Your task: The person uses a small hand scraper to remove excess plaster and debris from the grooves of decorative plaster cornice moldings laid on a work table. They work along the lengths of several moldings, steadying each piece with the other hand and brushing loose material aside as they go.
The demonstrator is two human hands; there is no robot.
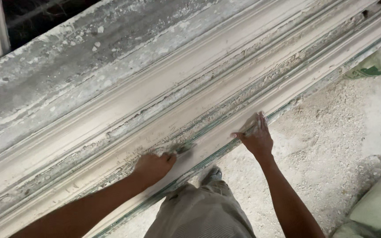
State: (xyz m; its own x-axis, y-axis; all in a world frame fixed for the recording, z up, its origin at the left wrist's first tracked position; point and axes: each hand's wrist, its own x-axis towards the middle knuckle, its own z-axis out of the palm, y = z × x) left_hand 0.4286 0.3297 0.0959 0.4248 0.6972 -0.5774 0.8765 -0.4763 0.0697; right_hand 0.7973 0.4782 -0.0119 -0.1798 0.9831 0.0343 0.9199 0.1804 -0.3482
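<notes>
Right along the near side of the long, pale plaster cornice moulding (190, 88), which lies slantwise across a dusty grey workbench (58, 66), both bare hands are at work. The left hand (154, 166) is curled into a loose fist on the moulding's nearest ridge, its fingers wrapped around the handle of a small plaster-caked tool (182, 147) whose grey tip lies in a rough groove of the moulding, just beyond the knuckles. The right hand (255, 137) rests farther along the same near ridge, palm down, fingers held together and stretched flat against the plaster; whether a thin blade lies under them, I cannot tell.

Just below the moulding's near edge, between the two forearms, a dusty grey shoe (211, 175) and pale striped trousers (199, 211) show on a floor strewn with white plaster crumbs (331, 132). Well away from the moulding, at the lower corner beyond the right forearm, lies a pale green woven sack (378, 209); another green-printed sack (371, 68) lies by the moulding's far end.
</notes>
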